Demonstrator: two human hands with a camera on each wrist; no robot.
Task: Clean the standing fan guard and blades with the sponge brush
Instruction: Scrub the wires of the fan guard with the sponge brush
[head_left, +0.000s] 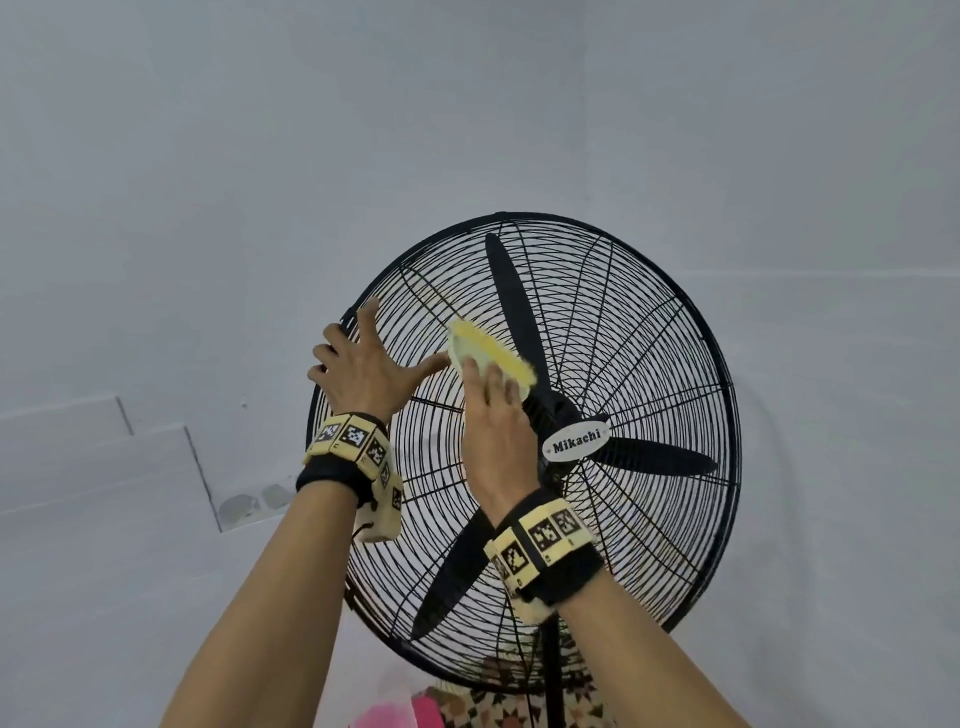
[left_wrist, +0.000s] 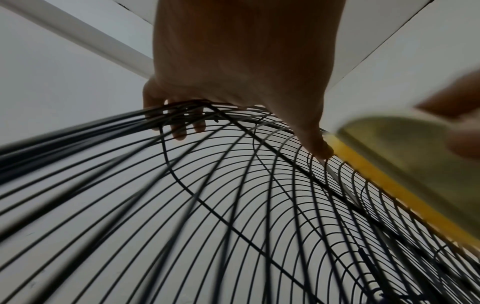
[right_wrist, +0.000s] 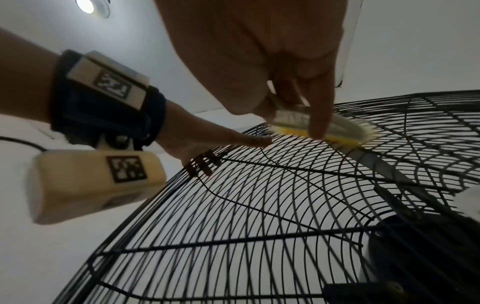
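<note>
A black standing fan faces me, its wire guard (head_left: 649, 364) covering three black blades (head_left: 511, 301) and a white "Mikachi" hub badge (head_left: 574, 447). My left hand (head_left: 379, 364) grips the guard's upper-left rim. Its fingers (left_wrist: 179, 127) hook through the wires, and the thumb lies stretched along the guard (left_wrist: 207, 205). My right hand (head_left: 491, 400) holds a yellow sponge brush (head_left: 488, 348) pressed flat on the guard, up and left of the hub. In the right wrist view the brush (right_wrist: 342, 131) lies under my fingers (right_wrist: 319, 115) on the guard (right_wrist: 259, 226), just right of the left thumb (right_wrist: 249, 139).
The fan's black pole (head_left: 550, 670) runs down to a patterned floor, with a pink object (head_left: 395, 712) at the bottom edge. A plain white wall stands behind the fan, with a socket (head_left: 254, 501) at the left. A ceiling light (right_wrist: 85, 6) shines overhead.
</note>
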